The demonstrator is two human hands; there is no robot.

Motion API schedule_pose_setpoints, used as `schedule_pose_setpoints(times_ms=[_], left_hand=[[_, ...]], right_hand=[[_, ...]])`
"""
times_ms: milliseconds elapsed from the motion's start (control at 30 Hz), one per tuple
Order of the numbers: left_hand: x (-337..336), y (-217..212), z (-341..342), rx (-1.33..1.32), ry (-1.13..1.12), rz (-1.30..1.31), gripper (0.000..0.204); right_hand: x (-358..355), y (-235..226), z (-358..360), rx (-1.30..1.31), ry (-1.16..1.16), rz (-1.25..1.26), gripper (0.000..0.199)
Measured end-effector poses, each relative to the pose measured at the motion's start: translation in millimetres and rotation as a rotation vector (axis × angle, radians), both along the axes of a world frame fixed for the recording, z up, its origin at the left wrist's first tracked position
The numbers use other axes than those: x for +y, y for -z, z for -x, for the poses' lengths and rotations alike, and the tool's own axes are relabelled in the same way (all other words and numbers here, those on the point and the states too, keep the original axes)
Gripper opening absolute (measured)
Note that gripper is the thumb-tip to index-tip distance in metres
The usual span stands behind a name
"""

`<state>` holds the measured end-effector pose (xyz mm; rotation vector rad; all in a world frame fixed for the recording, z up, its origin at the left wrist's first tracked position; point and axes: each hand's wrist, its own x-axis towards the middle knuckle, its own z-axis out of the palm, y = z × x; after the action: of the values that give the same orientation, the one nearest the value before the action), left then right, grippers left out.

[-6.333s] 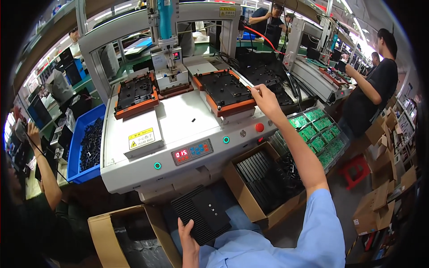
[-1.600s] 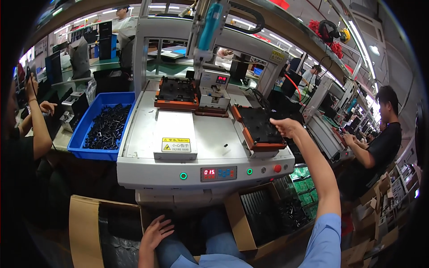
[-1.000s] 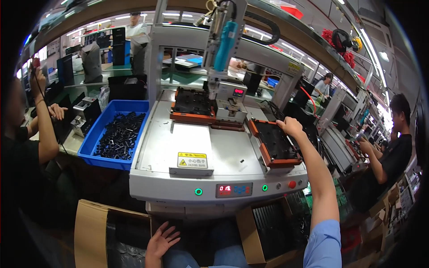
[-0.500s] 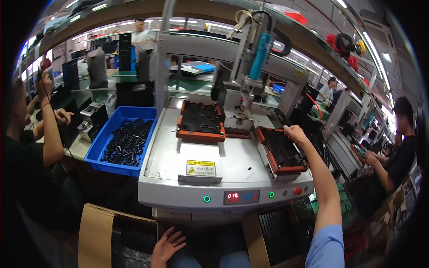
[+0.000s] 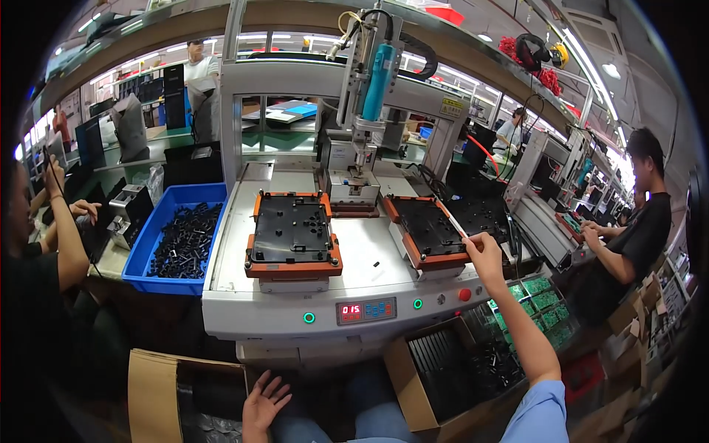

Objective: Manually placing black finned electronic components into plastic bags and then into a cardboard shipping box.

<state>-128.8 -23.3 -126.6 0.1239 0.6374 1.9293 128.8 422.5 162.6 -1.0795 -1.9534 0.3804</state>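
Observation:
My left hand (image 5: 264, 402) is open, palm up with fingers spread, low in front of me beside an open cardboard box (image 5: 153, 395). Nothing lies in it. My right hand (image 5: 484, 256) has its fingers pinched together at the near right corner of the right fixture (image 5: 427, 262). What they hold, if anything, is hidden. A black plastic panel (image 5: 422, 221) lies in that orange-brown fixture. The left fixture (image 5: 295, 271) stands at the front of the white machine bed (image 5: 363, 275) and carries another black panel (image 5: 292, 229) with small raised parts.
A screwdriving head with a teal driver (image 5: 378, 81) stands behind the fixtures. A blue bin (image 5: 133, 267) of small black parts is at left. At lower right are a box (image 5: 405, 391) of black panels and green circuit boards (image 5: 548, 300). People work on both sides.
The left fixture has slid toward me over the front of the bed. My right hand has moved nearer along the right fixture's edge to its corner. My left hand stays open.

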Motion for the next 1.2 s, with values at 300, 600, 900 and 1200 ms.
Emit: schedule_pose_setpoints(times_ms=[300, 600, 900, 1200], left_hand=[[1, 3, -1, 0.019, -0.016, 0.008, 0.049], [-1, 1, -2, 0.036, -0.016, 0.008, 0.048], [4, 1, 1, 0.014, 0.005, -0.019, 0.046], [-11, 3, 2, -0.121, -0.131, -0.082, 0.046]], right_hand=[[-16, 15, -2, 0.233, -0.128, -0.163, 0.023], [-14, 20, -7, 0.142, -0.038, -0.27, 0.017], [-20, 12, -19, 0.026, -0.115, -0.292, 0.021], [-158, 109, 34, -0.446, -0.249, -0.436, 0.067]])
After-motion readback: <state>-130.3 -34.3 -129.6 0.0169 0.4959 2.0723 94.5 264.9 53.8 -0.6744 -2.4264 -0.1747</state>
